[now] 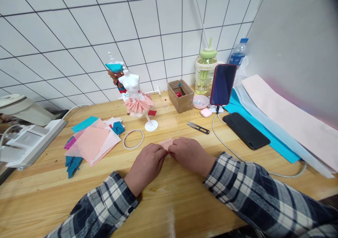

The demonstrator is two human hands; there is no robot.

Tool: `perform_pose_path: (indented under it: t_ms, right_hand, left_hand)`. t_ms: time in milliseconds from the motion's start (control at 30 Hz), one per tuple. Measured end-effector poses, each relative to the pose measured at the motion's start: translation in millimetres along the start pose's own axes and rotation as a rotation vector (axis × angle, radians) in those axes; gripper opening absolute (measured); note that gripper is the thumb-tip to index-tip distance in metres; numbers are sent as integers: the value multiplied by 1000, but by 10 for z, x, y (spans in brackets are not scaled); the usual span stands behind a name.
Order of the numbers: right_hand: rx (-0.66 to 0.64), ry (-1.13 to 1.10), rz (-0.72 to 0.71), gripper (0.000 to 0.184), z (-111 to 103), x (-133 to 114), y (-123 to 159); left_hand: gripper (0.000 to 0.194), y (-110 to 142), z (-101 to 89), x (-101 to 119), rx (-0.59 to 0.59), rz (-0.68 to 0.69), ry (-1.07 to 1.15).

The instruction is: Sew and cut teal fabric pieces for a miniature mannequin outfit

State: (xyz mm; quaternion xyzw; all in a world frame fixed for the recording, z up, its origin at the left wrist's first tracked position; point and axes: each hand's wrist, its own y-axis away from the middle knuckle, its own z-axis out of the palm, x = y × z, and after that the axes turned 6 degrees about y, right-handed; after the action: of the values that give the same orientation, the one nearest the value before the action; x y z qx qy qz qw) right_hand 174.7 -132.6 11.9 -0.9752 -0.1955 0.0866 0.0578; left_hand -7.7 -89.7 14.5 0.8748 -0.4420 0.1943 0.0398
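A small piece of peach crepe paper [166, 144] is pinched between my two hands, just above the wooden table. My left hand [148, 164] is closed on its left lower edge. From the right, my right hand [188, 152] grips the same piece, and the fingertips of both hands nearly meet. Behind them stands a small white dress form [131, 82] with a gathered pink paper skirt [139, 105]. A white ring [133, 139] lies left of my hands, and black thread snips [198, 127] lie beyond my right hand.
Coloured paper sheets [89, 139] are piled at left, near a white power strip [39, 142]. At the back are a cardboard box [182, 100], a pink dish [200, 102], a drink bottle [204, 75] and a propped phone [223, 84]. A black phone [246, 130] and long paper strips [290, 118] lie right.
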Motion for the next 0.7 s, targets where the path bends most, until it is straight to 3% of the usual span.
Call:
perform_pose_path:
  t_ms: [700]
  right_hand:
    - [-34,29,27,21,23,24,8]
  left_hand:
    - [23,4,29,-24,-7,-36,13]
